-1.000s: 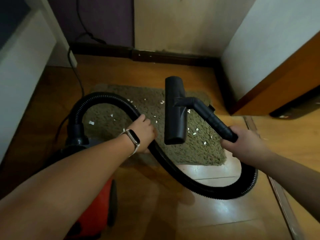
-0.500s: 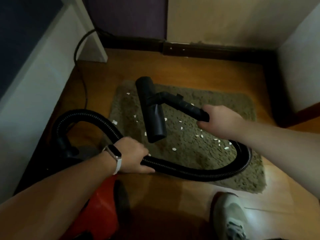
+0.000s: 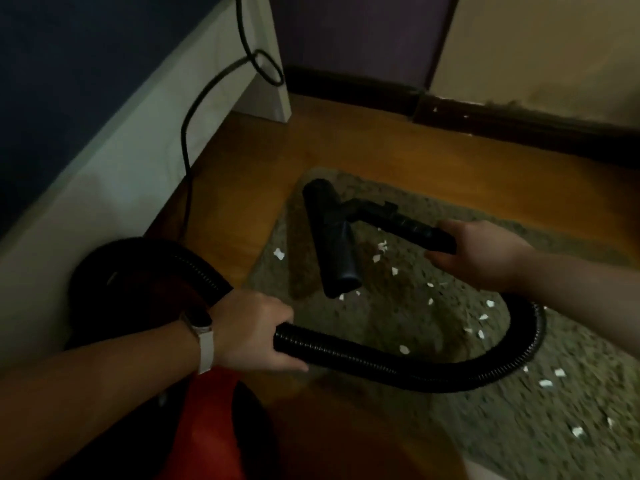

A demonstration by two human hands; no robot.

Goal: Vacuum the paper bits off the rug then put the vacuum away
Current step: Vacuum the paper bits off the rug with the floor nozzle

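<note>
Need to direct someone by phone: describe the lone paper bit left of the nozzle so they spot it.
Find the olive rug on the wooden floor, then the black nozzle over its far left part. Left of the nozzle, near the rug's edge, lies one white paper bit. It alone is on that side; the other bits lie off the nozzle's near end or right.

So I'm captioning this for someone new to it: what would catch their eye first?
The black ribbed hose looping across the middle, gripped by the left hand at centre-left. Then the black floor nozzle over the left end of the rug, its wand held by the right hand, with white paper bits scattered beside it. The red vacuum body sits at bottom left.
</note>
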